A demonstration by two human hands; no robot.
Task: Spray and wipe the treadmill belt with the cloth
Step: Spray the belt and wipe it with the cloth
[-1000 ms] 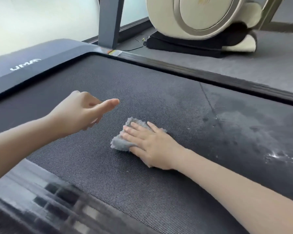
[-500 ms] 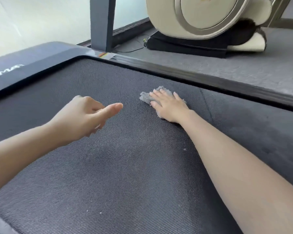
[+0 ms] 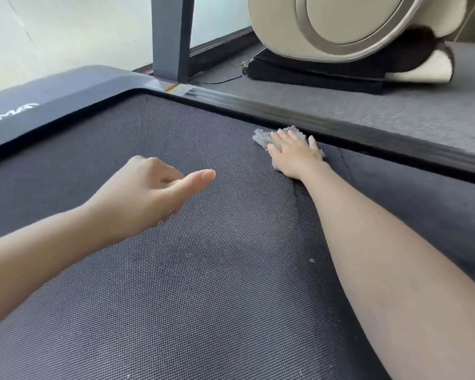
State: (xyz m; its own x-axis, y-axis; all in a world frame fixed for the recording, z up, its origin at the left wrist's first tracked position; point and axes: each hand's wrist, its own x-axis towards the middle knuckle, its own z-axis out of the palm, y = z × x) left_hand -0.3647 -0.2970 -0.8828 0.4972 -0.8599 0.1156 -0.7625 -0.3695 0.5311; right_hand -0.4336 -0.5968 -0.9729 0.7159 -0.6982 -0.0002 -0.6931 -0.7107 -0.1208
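Note:
The dark textured treadmill belt fills most of the view. A small grey fluffy cloth lies on the belt close to its far side rail. My right hand presses flat on the cloth with straight fingers. My left hand hovers above the middle of the belt, fingers loosely curled and thumb stretched out, holding nothing. No spray bottle is in view.
The black side rail runs along the belt's far edge, with grey carpet beyond it. A grey upright post rises at the rail's left end. A beige exercise machine stands on the carpet. The front motor cover is at upper left.
My right hand has slid the cloth across the belt, away from me, to the far side rail. My left hand stays hovering in the same pose.

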